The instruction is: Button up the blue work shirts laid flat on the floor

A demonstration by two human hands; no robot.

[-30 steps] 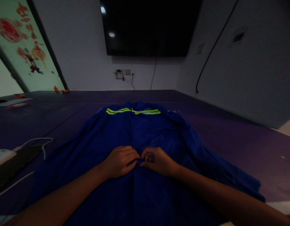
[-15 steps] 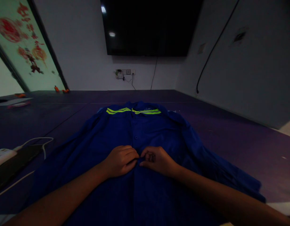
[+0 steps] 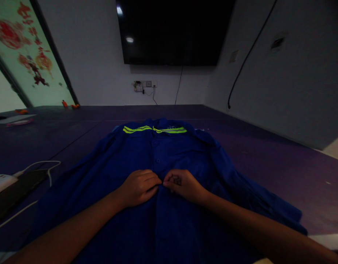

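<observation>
Unreadably small print [image 3: 173, 127] marks the shirt [image 3: 170, 218].

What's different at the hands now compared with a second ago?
The right hand has brought its thumb forward, up to the index fingertip, at the front of the blue shirt; whether fabric is pinched is too dark to tell. The left hand and the spread shirt stay as they were.

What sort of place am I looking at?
Probably a living room, perhaps an office: a large rectangular black television hangs on a plain pale wall, and red decorations mark a pale, dark-framed panel.
</observation>
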